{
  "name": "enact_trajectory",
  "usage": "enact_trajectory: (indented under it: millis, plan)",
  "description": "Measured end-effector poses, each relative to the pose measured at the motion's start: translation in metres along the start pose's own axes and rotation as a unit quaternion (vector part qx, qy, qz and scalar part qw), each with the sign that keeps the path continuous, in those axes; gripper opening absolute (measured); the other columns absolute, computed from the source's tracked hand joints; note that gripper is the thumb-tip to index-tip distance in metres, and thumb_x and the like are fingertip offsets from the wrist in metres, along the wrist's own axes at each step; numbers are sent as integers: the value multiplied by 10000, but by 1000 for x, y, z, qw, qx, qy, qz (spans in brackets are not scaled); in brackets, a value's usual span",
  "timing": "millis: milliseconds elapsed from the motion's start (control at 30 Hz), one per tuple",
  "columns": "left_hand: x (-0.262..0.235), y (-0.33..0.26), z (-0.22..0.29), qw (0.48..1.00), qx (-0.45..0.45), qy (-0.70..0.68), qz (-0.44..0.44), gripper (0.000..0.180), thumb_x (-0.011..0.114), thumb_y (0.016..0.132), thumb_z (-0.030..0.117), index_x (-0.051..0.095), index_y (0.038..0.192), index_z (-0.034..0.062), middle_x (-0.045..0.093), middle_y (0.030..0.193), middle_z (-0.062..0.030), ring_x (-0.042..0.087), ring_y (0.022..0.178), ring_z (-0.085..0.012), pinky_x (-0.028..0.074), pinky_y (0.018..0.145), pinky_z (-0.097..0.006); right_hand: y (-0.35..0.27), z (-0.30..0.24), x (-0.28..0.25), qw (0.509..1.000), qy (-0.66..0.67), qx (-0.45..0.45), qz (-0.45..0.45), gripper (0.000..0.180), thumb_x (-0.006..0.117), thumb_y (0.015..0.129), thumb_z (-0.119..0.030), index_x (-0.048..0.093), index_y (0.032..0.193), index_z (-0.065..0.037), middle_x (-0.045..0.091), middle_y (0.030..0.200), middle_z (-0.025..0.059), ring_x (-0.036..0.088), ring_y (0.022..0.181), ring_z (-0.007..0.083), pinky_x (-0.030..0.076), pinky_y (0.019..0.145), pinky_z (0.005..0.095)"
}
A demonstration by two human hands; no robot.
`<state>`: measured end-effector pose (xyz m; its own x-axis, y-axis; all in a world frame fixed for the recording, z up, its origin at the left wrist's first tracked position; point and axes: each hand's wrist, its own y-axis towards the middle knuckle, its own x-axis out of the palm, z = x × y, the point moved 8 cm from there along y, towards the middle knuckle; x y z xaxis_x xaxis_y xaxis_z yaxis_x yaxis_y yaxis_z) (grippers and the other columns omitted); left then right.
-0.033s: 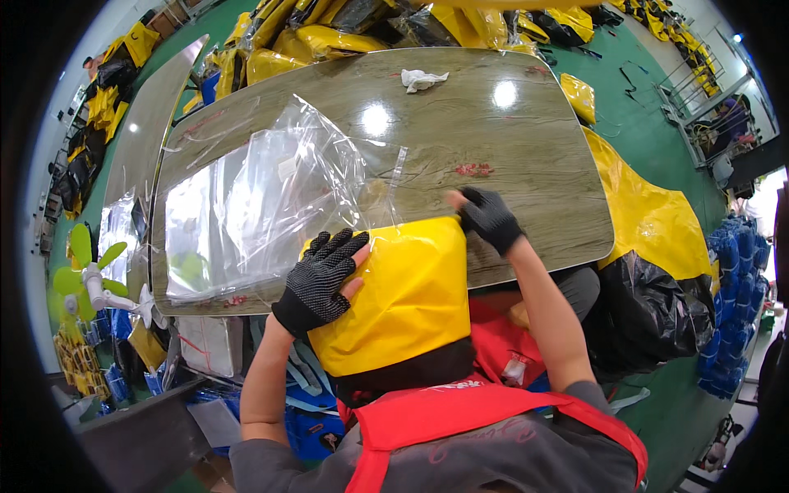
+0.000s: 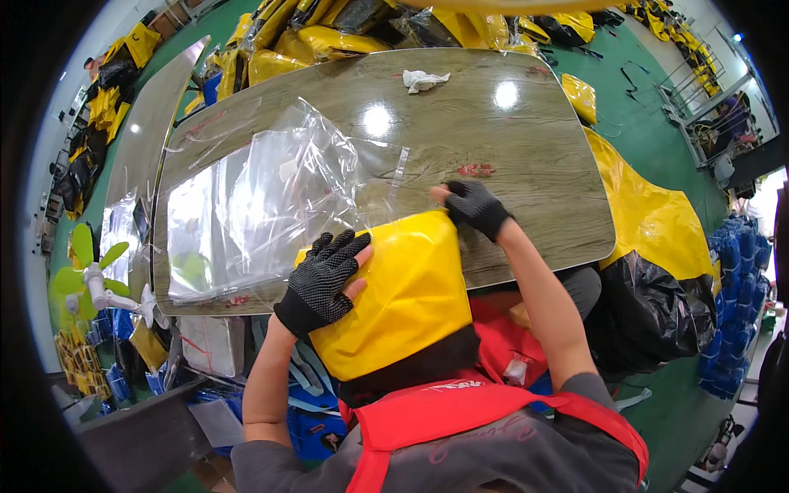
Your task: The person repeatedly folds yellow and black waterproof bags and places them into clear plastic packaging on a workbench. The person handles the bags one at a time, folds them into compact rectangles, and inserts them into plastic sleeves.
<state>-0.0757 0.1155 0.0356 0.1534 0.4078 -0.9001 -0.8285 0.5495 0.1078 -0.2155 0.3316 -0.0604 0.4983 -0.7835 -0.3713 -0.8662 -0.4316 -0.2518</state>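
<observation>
A folded yellow-and-black piece of shiny sheet material [image 2: 403,287] lies over the near table edge, its black part toward my lap. My left hand [image 2: 323,283], in a black dotted glove, rests flat on its left side with the fingers spread. At its far right corner is my right hand [image 2: 478,210], gloved the same way, with fingers curled and a bare fingertip poking out to the left. The corner appears pinched there, though the palm side is hidden. Clear plastic bags [image 2: 271,189] lie on the table at the left, reaching up to the yellow piece.
The wood-grain table [image 2: 526,156] carries a crumpled white tissue [image 2: 425,80]. Yellow bundles [image 2: 329,39] are heaped beyond it. A yellow-and-black piece [image 2: 649,222] hangs at the right, near blue bundles [image 2: 731,279]. A green-bladed fan [image 2: 94,275] stands at the left.
My right hand has shifted slightly left and away from me, and the yellow piece's far right corner has moved with it, tilting the piece. My left hand stays about where it was.
</observation>
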Motion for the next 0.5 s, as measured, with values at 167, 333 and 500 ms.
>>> enact_trajectory:
  millis: [167,333,500]
  plan:
    - [4,-13,-5,999,-27,-20,5,469,590,876,216,511,1317,76,511,1355,-172,462,1269,-369,319,1091,-463,59,-51,61,975,-160,-42,-148,553,660,786,-525,695,979,-8,689,898,175,630,820,236,479,776,361]
    - [-3,-14,0,998,-60,7,5,555,606,874,272,459,1359,46,505,1353,-197,445,1277,-384,276,1113,-473,60,-52,86,962,-29,-65,-262,377,684,846,-373,679,978,-20,611,775,16,539,716,101,444,663,259]
    - [11,-32,-16,993,-110,44,27,635,618,869,341,423,1374,9,474,1374,-219,410,1307,-385,213,1139,-488,25,-12,14,976,162,-5,-144,307,662,879,-314,631,1025,-46,602,860,-9,523,787,69,434,710,216]
